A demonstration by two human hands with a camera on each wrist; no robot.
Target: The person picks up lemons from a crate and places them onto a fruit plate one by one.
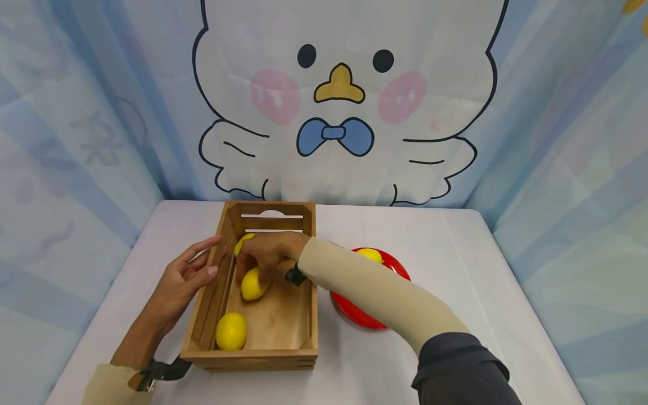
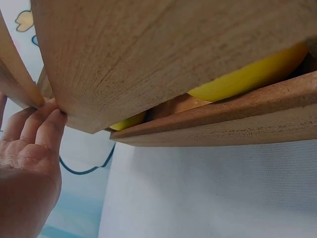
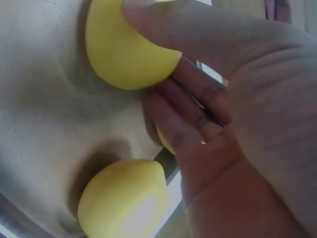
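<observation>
My right hand reaches down inside a wooden crate. Its thumb lies on one side of a yellow lemon and its fingers on the other, close over the crate floor, as the right wrist view shows of that lemon. Another lemon is partly hidden behind this hand, and one more lemon sits in the crate's near left corner. Against the crate's left side rests my left hand, fingertips at the slats; in the left wrist view these fingers meet the wood.
Right of the crate is a red plate with a lemon on it, partly covered by my right forearm. All stands on a white-covered table. A patterned curtain closes the back and both sides.
</observation>
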